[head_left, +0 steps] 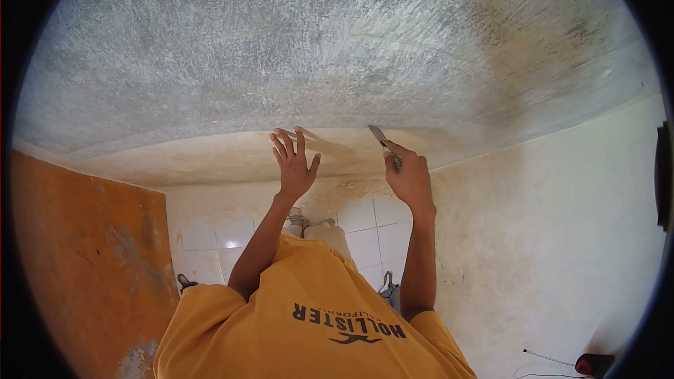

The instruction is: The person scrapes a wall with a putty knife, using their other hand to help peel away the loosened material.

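Note:
My left hand (295,168) is open, its fingers spread and the fingertips at the lower part of the wall (281,63), which is rough and grey above and smoother beige below. To its right, my right hand (409,174) is closed around the handle of a scraper (378,135). The thin blade points up and left, its tip at the edge between the grey and beige surfaces. Most of the handle is hidden in my fingers.
An orange wall (91,260) with peeling patches stands at the left, a pale wall (533,238) at the right. White floor tiles (361,245) show below. A red and black object (593,365) with a thin rod lies at the lower right.

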A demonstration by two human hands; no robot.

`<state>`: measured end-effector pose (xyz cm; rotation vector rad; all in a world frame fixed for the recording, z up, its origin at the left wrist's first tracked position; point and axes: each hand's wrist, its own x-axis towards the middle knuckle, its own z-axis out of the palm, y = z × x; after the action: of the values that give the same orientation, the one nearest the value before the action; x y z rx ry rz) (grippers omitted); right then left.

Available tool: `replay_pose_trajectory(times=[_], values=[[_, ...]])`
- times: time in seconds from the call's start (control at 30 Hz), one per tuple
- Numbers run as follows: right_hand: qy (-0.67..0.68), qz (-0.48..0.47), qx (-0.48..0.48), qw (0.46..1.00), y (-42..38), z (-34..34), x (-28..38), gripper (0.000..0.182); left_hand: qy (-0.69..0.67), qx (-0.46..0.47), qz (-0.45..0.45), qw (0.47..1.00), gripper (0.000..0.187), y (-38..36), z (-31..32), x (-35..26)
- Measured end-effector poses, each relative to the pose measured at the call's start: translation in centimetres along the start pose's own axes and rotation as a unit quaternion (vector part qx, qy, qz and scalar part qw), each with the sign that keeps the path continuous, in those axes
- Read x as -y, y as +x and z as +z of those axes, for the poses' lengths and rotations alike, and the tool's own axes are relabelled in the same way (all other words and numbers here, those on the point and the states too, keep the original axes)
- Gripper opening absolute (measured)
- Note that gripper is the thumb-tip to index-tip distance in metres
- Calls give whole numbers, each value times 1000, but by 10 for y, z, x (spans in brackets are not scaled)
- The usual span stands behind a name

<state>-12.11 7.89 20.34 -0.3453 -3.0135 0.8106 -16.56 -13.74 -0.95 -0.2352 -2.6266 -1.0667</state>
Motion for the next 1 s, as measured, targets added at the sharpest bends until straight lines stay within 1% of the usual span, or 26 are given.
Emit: replay_pose_trajectory(times=[0.07, 0.17, 0.27, 0.37, 0.47, 0.57, 0.67, 0.77, 0.87, 0.97, 1.0], values=[[6, -7, -8, 1000, -5, -7, 6, 36, 0, -3, 3, 1000, 90, 1, -2, -1], [-8, -44, 10, 999, 9, 16, -15, 37, 0, 8, -1, 1000, 90, -4, -6, -2], [-23, 11, 9, 1000, -3, -8, -1, 37, 5, 23, -10, 1000, 90, -1, -10, -2], [-3, 13, -1, 1000, -11, -27, 14, 36, 12, 21, -11, 1000, 90, -1, -9, -1], [-58, -26, 22, 998, 9, -3, -5, 36, 10, 8, -9, 1000, 90, -2, -5, -2], [-77, -19, 23, 997, 8, 18, -15, 36, 20, 19, -11, 1000, 91, 0, -7, -2], [-14, 25, 27, 999, -4, -6, 8, 36, 23, 24, -7, 999, 92, -2, -8, 2], [-97, -33, 28, 994, 13, 31, -19, 36, 16, 10, 3, 1000, 93, -4, -6, -1], [-31, 8, 11, 999, -2, 9, 0, 37, 17, -1, 16, 1000, 94, 0, -6, 1], [-22, -17, 5, 1000, 4, 17, -7, 36, 7, -16, 27, 999, 94, 0, -3, -1], [-25, -7, 15, 1000, 2, 16, -7, 36, 1, -22, 33, 999, 95, -1, -3, -1]])
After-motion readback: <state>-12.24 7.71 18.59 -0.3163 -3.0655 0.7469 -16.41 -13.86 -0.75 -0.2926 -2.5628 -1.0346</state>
